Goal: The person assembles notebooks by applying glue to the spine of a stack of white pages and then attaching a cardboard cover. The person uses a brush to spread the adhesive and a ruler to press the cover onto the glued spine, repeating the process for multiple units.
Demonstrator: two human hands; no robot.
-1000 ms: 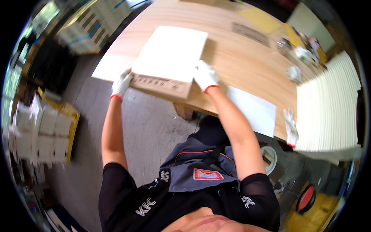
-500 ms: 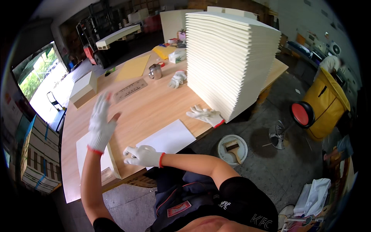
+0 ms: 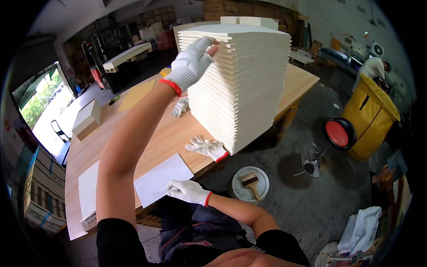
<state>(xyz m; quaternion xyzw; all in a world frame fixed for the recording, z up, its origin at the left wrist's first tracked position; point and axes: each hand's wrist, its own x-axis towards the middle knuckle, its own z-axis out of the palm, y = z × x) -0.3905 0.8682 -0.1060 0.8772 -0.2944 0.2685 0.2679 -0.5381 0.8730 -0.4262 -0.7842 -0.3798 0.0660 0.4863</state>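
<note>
My left hand (image 3: 191, 62), in a white knit glove with a red cuff and bare fingertips, reaches up to the top left edge of a tall stack of cream-white boards (image 3: 260, 84). Its thumb and fingers are a little apart; whether they touch the boards is hard to tell. My right hand (image 3: 189, 191), gloved the same way, hovers by the near edge of a white sheet (image 3: 162, 178). Its fingers are curled in, with nothing visible in them. A spare glove (image 3: 207, 147) lies at the foot of the stack, and another glove (image 3: 180, 107) lies farther back.
On the wooden table (image 3: 162, 138) are a white box (image 3: 87, 118) and, partly behind my left arm, a white board (image 3: 89, 187). A bucket with a brush (image 3: 250, 182), a red-seated stool (image 3: 340, 132) and a yellow bin (image 3: 373, 120) stand right. One person bends far right.
My left hand has moved up and right, from above the table to the stack's top. My right hand has shifted right and down, its fingers more curled. The view has turned right.
</note>
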